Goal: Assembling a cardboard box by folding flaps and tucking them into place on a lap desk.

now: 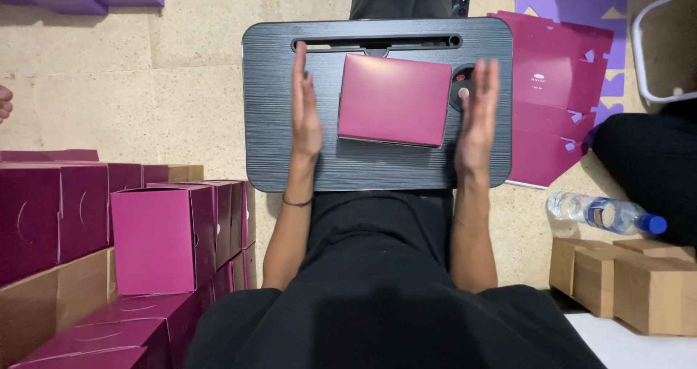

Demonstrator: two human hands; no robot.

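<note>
Black-clothed lap [377, 289] nearest; beyond it, open left hand [305, 111] and right hand [475, 118] flank a magenta box [394, 99] on the lap desk [276, 158], untouched. Folded boxes [160, 238] left, water bottle [606, 214] right.

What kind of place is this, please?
Probably an informal box-folding workspace on a floor: a folded magenta box sits on a lap tray, flat unfolded blanks lie beside it, and finished boxes are stacked nearby.
</note>
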